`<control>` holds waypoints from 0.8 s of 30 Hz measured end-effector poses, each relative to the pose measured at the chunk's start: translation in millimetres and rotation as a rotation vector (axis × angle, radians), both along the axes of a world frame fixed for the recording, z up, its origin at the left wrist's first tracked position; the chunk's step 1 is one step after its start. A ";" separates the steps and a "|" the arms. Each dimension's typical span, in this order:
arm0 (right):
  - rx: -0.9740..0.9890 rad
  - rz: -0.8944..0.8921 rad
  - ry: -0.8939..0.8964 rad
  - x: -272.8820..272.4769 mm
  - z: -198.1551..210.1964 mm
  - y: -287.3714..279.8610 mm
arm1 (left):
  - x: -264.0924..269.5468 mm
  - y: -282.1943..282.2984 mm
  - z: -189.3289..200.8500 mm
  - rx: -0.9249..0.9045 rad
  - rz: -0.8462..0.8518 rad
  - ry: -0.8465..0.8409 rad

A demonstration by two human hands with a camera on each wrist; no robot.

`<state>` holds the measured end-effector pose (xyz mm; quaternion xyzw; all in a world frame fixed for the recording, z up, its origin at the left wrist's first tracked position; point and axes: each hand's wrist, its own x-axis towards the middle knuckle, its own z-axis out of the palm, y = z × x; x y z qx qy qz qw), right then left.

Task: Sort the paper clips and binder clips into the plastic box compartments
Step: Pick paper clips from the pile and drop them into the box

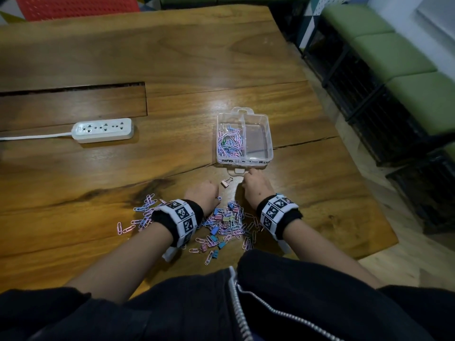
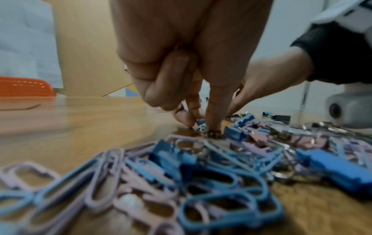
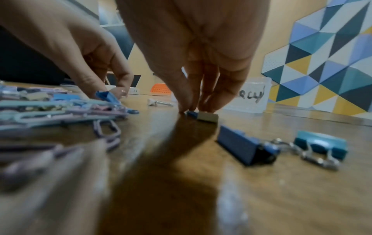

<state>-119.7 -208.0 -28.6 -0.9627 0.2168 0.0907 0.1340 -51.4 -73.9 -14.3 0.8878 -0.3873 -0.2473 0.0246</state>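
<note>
Two hands work at the far edge of our heap of clips on the wooden table. Our left hand has its fingers curled down, thumb and fingertip pinching a small blue binder clip against the wood. Our right hand bunches its fingertips onto a blue-and-pale clip just short of the plastic box; we cannot tell whether it grips or only presses it. Paper clips fill the box's left compartment, while the right one holds none. One pink binder clip lies between our hands. A white power strip sits well to the left.
</note>
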 end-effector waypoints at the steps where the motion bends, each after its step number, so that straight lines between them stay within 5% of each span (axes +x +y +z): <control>1: 0.008 0.007 0.007 0.4 1.2 0.0 | -1.3 -0.1 0.2 0.019 -0.042 -0.034; 5: 0.053 0.020 -0.005 2.0 7.1 -2.5 | -5.8 -2.9 3.3 0.045 -0.143 -0.086; 8: 0.032 0.035 0.018 3.1 8.2 -4.7 | -0.7 -2.6 6.9 -0.051 0.027 0.068; 11: 0.019 0.038 0.040 2.8 8.0 -7.3 | 5.9 2.6 9.9 -0.270 0.368 0.447; 14: 0.062 0.016 0.029 -0.6 9.7 -10.7 | 6.2 10.2 13.0 -0.468 0.733 1.021; 16: 0.117 0.001 -0.008 -3.7 11.3 -12.8 | 3.9 12.1 12.6 -0.546 0.844 1.209; 20: 0.346 -0.151 -0.240 -15.7 22.6 -13.5 | -6.1 4.8 12.8 -0.483 0.795 1.208; 24: 0.829 -0.515 -0.482 -40.3 37.4 -13.8 | -13.1 -5.3 9.9 -0.359 0.507 0.849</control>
